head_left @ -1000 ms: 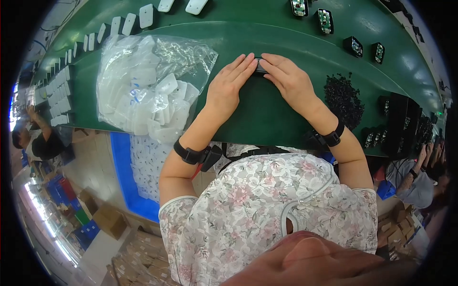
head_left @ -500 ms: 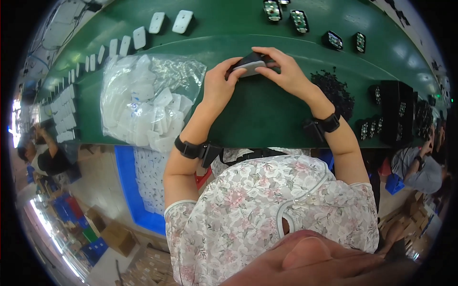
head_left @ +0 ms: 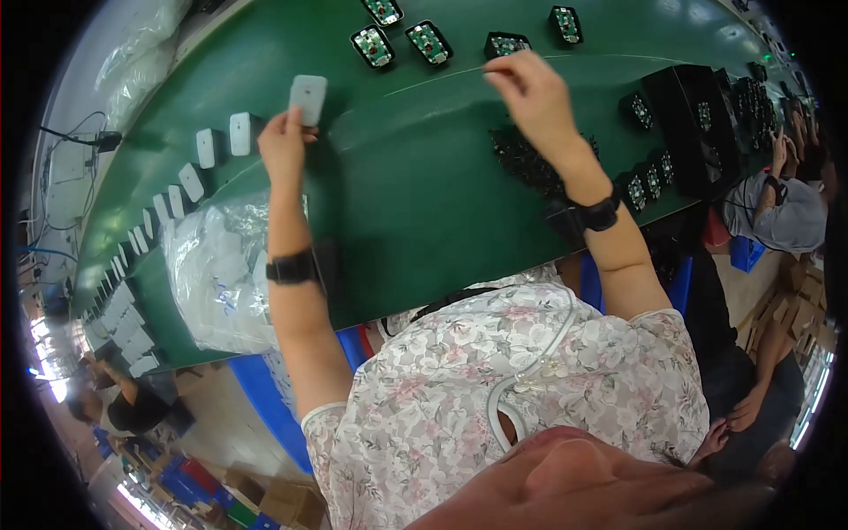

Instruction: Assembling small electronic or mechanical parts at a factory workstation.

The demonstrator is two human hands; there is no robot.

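Toward the far left of the table, my left hand is closed on a small rounded plastic case with a white cover, gripping it by its lower end. My right hand is raised over the right half of the table, its thumb and forefinger pinched together. Whatever sits between those fingertips is too small to make out. Just beyond them lies a black housing with a green circuit board. A heap of small black parts is partly covered by my right hand and wrist.
More open housings with circuit boards lie at the far side. White-covered cases form a curved row at left, beside a clear bag of white covers. A black box stands at right. Other people sit at both sides.
My hands have parted: the left has carried the case to the far left, and the right has let go and moved right. The view has turned and shifted, too.
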